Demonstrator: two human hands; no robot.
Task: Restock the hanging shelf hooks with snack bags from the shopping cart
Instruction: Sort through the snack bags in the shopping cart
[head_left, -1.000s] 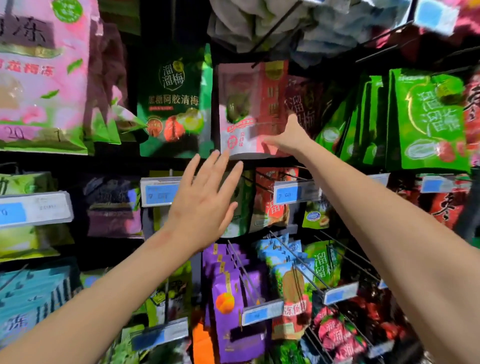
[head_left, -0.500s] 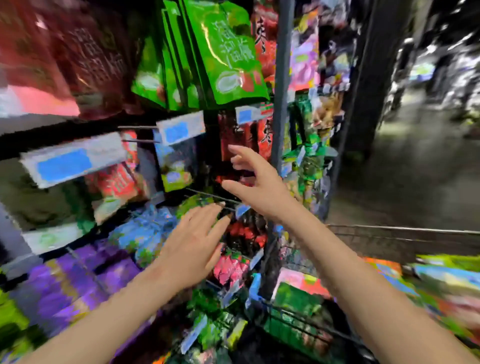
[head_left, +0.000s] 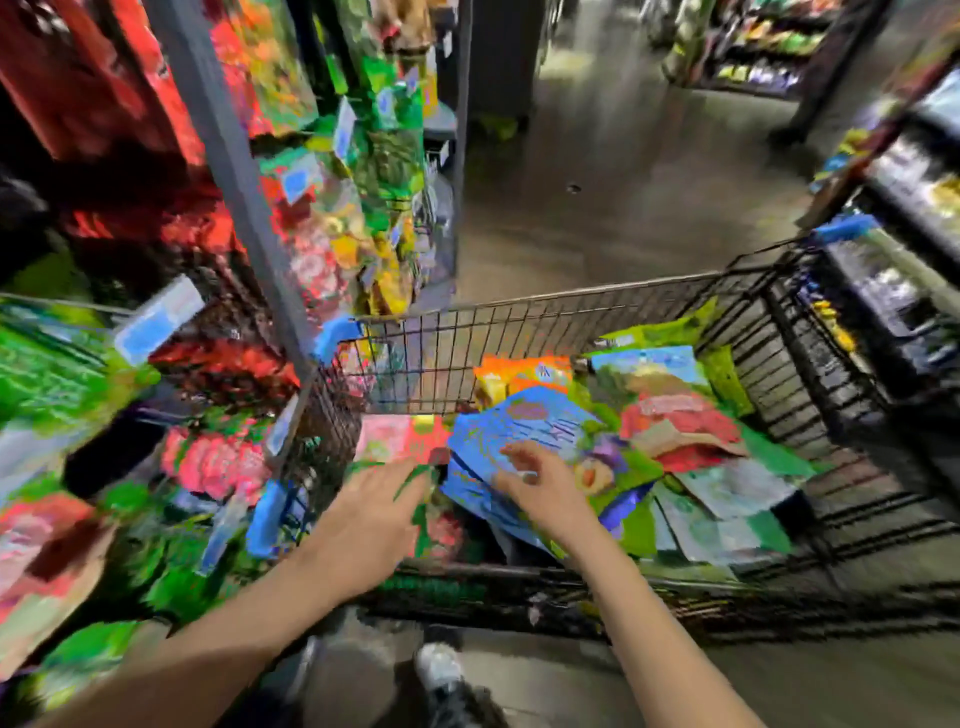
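At nine o'clock the hanging shelf hooks (head_left: 171, 312) are seen, crowded with blurred red, green and pink packs behind a grey upright post (head_left: 234, 171). Toward the centre, the left hand (head_left: 374, 519) is held flat over the near edge of the shopping cart (head_left: 519, 306), fingers spread and gripping nothing, just above a pink snack bag (head_left: 400, 439). At one o'clock from it, the right hand (head_left: 545, 486) is laid over a blue snack bag (head_left: 519, 426), fingers loosely parted; whether contact is made cannot be told through the blur. Further toward three o'clock, green and red bags (head_left: 680, 426) are heaped against the cart's wire side. The bags are judged light, soft and slick-filmed, liable to crumple or slide; a pinch at the top seam, near the hang hole, is judged best.
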